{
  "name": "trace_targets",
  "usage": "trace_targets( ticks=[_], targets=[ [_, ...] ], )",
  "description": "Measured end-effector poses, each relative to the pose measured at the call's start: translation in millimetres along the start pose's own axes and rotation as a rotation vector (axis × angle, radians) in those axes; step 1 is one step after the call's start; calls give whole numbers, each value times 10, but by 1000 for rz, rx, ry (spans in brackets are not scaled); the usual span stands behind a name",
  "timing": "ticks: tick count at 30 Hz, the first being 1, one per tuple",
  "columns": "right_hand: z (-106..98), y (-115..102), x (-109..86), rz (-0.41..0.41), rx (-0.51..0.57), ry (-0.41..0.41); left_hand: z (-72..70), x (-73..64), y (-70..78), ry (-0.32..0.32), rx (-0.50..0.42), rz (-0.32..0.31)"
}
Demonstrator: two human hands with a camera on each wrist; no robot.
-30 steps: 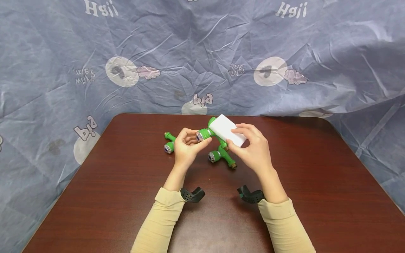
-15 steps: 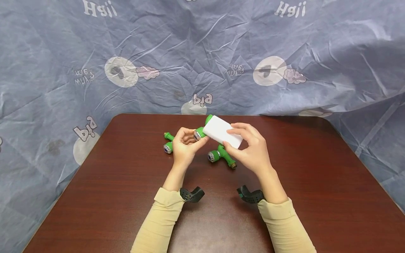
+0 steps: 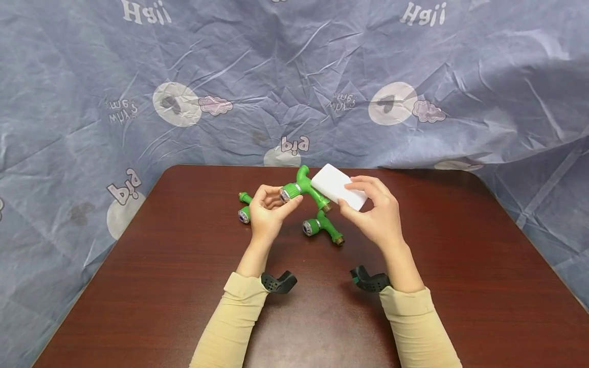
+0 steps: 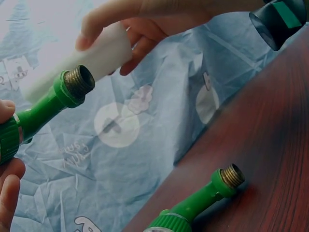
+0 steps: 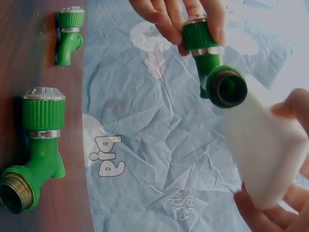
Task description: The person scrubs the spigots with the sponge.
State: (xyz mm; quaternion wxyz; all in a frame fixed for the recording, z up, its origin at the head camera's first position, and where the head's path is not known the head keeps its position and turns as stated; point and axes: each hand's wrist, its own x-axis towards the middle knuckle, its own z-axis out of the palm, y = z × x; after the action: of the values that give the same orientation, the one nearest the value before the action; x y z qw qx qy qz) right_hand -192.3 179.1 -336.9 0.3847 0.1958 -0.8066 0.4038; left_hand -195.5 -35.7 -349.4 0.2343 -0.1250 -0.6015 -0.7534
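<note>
My left hand (image 3: 268, 212) pinches a green water tap (image 3: 303, 185) by its ribbed knob, holding it above the table with the threaded brass end pointing right. In my right hand (image 3: 379, 212) is a white sponge block (image 3: 338, 185), gripped between thumb and fingers. The sponge sits right beside the tap's body; in the right wrist view the sponge (image 5: 263, 150) lies partly behind the tap's threaded end (image 5: 227, 88). On the table below, a second green tap (image 3: 324, 227) rests under the held one. A third tap (image 3: 245, 213) lies left, partly hidden by my left hand.
The brown wooden table (image 3: 184, 286) runs back to a wrinkled blue-grey printed cloth (image 3: 276, 76) hanging behind it. A black wrist mount (image 3: 279, 282) sits at my left wrist and another black mount (image 3: 370, 280) at my right.
The sponge first moved left across the held tap, covering much of it, then came back right and slightly up, leaving the tap's body in view. The left hand shifted slightly left.
</note>
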Motion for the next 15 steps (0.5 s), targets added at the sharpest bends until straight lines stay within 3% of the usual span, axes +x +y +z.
trace_targets(
  ticks=[3, 6, 10, 15],
  targets=[
    [-5, 10, -1, -6, -10, -22, -3, 5, -1, 16, -11, 11],
    [-1, 27, -2, 3, -46, 7, -8, 8, -2, 27, -20, 6],
    [11, 26, -2, 23, -66, 46, -5, 6, 4, 5, -33, -6],
    [45, 14, -15, 3, -71, 21, 25, -7, 19, -30, -24, 2]
  ],
)
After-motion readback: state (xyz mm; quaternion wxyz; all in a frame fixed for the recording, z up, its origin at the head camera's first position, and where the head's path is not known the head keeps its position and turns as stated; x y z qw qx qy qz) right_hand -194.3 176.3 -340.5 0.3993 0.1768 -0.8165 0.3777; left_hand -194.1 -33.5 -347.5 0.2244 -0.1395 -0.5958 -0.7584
